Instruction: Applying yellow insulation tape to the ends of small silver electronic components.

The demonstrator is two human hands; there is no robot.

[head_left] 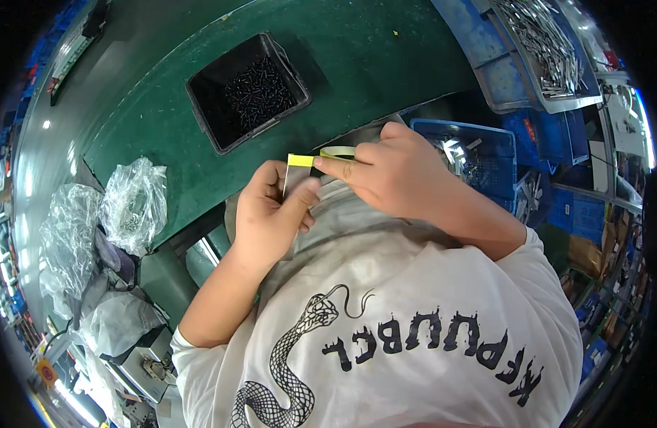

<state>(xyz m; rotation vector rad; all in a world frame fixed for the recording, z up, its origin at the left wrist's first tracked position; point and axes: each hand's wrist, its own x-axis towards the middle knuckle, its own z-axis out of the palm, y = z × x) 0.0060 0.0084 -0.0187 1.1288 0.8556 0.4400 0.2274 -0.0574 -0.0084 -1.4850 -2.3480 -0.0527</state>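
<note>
Beyond the fingers, leftward, a black bin [208,107] is standing. The left hand [270,216] is pinching a flat plate [297,175] between thumb and fingers; yellow tape [300,160] is capping its far end. The right hand [394,175] is touching the tape, forefinger extending; whether its curled fingers are gripping, I cannot tell.

Open green tabletop [371,78] far ahead, clutter on both sides

We see our easiest way across it to the right of the black bin [213,100], which blocks the far middle. Plastic bags [136,203] crowd the left side; a blue crate [494,78] stands far right, and a blue basket [485,134] sits just right of our right hand [392,171].
</note>
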